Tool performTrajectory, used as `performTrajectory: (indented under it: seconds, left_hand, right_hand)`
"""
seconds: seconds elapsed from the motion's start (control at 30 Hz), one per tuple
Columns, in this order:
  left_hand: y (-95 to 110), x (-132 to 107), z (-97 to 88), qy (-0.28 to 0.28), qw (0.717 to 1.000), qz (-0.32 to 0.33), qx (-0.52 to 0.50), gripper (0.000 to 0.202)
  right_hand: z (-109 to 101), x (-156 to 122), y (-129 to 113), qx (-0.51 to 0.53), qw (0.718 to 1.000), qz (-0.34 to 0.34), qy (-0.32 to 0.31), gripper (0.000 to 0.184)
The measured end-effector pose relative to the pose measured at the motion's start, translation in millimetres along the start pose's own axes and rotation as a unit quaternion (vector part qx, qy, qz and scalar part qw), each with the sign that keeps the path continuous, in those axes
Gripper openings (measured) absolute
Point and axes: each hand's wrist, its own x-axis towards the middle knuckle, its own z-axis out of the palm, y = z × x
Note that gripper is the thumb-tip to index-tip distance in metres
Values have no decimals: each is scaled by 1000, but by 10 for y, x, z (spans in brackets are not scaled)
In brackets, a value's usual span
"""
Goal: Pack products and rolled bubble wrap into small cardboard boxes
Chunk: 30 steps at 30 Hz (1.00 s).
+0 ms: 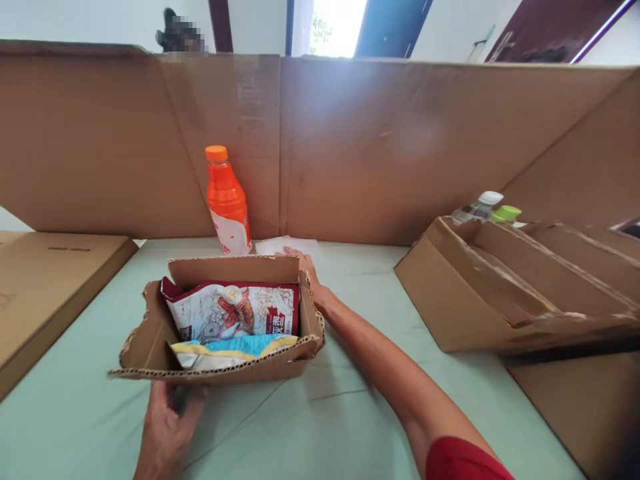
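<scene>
An open cardboard box (235, 373) with rough-cut edges is in front of me, its mouth facing me and upward. Inside are a red and white printed pouch (235, 310) and, nearer to me, a blue, yellow and white packet (225, 353). My left hand (170, 420) grips the box low on its near side, with the fingertips partly hidden beneath it. At the far right corner my right hand (307, 270) is closed around the box; most of its fingers are hidden behind the cardboard. A white sheet of paper (270, 245) lies just beyond these fingers.
An orange bottle (227, 200) stands behind the box against a tall cardboard wall (350, 147). To the right is a cardboard divider tray (450, 300) with bottles behind its far edge. A flat cardboard box (55, 280) lies at left. Part of a person shows beyond the wall.
</scene>
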Motion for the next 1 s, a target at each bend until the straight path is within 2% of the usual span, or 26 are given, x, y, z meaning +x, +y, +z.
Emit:
performTrajectory:
  seconds: [0.07,0.13,0.2,0.27,0.37,0.47,0.57,0.67,0.77,0.83,0.87,0.9,1.0]
  left_hand:
    - [-56,2,-30,4,1000,-11,8,72]
    - [-84,16,-56,-4,1000,-19,10,72]
    - [-81,41,-65,-10,1000,-22,3,74]
    - [-52,67,-52,-12,1000,-16,-5,76]
    - [37,83,1,-10,1000,11,-11,74]
    - [164,79,59,-6,998,54,-26,67]
    - [294,87,81,-8,996,80,-35,61]
    - [408,48,35,-19,995,91,-23,63]
    - [510,-215,-80,17,991,124,49,75]
    - [566,-558,-158,50,975,186,113,82]
    - [587,-764,-181,42,962,228,141,82]
    - [601,-977,-188,7,947,275,165,79]
    - [617,-1522,-90,-178,885,383,196,74]
  right_hand:
    - [65,139,19,21,1000,18,8,21]
    - [23,173,61,44,998,44,28,20]
    - [-131,95,116,67,994,66,59,25]
    - [-372,-110,158,92,988,89,91,31]
    - [-767,-657,133,135,977,118,116,37]
    - [-1010,-1382,-24,174,970,131,103,36]
    - [-1049,-2077,-277,246,954,162,52,33]
    - [-1019,-2605,-550,306,933,190,-7,25]
    - [-1030,-2966,-778,300,936,178,-32,15]
    - [-1051,-3142,-900,293,940,170,-36,14]
    - [-1056,-3214,-954,292,941,170,-36,14]
    - [-1054,-3277,-1003,293,940,172,-38,15]
    - [-1001,-3420,-1128,306,931,196,-39,17]
